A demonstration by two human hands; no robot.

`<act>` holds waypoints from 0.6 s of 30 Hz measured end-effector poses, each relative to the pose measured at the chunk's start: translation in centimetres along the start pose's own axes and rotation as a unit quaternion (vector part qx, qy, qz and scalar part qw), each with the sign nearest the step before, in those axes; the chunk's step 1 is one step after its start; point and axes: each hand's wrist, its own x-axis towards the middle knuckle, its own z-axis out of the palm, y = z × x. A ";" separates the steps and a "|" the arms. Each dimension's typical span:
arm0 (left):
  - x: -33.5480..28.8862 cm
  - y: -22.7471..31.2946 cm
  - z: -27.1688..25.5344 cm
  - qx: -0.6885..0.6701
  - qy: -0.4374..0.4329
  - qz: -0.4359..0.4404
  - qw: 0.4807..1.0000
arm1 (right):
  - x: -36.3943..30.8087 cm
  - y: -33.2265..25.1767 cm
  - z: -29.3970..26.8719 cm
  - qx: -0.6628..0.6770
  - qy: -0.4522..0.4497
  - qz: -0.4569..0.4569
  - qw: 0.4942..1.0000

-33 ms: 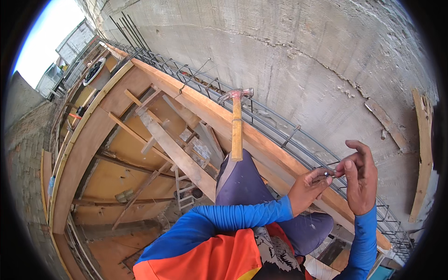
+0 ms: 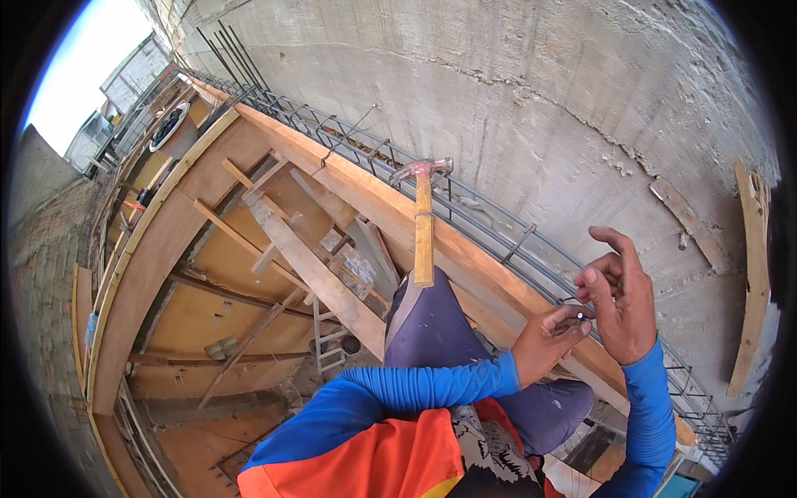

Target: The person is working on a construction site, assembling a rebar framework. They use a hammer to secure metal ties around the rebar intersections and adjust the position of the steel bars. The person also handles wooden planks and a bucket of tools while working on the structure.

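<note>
My left hand [image 2: 544, 344] is closed in a pinch over the wooden board [image 2: 490, 270]. A small shiny metal piece [image 2: 579, 315] shows at its fingertips; its kind is too small to make out. Close on its right, my right hand [image 2: 627, 311] is raised with thumb and fingers apart and half curled, and nothing shows in them. A claw hammer [image 2: 423, 224] lies across the board edge, its red-worn head at the steel bars and its wooden handle pointing toward my knee [image 2: 432, 328].
A rebar cage [image 2: 531, 241] runs between the board and a rough concrete wall [image 2: 531, 133]. On the left, wooden braces [image 2: 315, 257] span a deep opening, with a ladder [image 2: 330, 344] below. A bucket [image 2: 174, 133] stands far left. A loose plank [image 2: 751, 274] leans at the right.
My right hand has shifted left and slightly up, its fingers drawing away from the metal piece. My left hand stays nearly in place. The hammer has not moved.
</note>
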 end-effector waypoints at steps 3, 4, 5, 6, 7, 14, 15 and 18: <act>-0.8 0.2 0.3 0.145 -0.040 -0.006 0.989 | 6.0 -0.1 4.3 -0.035 -0.133 -0.015 0.990; -1.1 -0.3 0.2 0.190 -0.029 0.059 0.980 | 8.6 0.8 7.3 -0.089 -0.143 -0.021 0.985; -1.6 -1.2 -0.4 0.229 -0.020 0.120 0.966 | 10.8 1.8 10.5 -0.144 -0.156 -0.023 0.977; -2.1 -1.8 -1.4 0.272 0.001 0.181 0.945 | 12.2 1.7 12.9 -0.110 -0.175 0.001 0.978; -2.5 -1.9 -2.3 0.295 -0.003 0.204 0.933 | 13.2 1.8 14.8 -0.076 -0.191 0.024 0.978; -4.9 -0.6 -4.6 0.365 -0.033 0.203 0.908 | 15.7 2.8 18.2 -0.065 -0.182 0.025 0.981; -4.9 -0.6 -4.8 0.368 -0.036 0.218 0.903 | 15.8 3.0 18.6 -0.078 -0.171 0.022 0.982; -5.2 -0.3 -5.4 0.376 -0.034 0.273 0.885 | 15.8 0.7 17.9 0.069 -0.190 0.134 0.970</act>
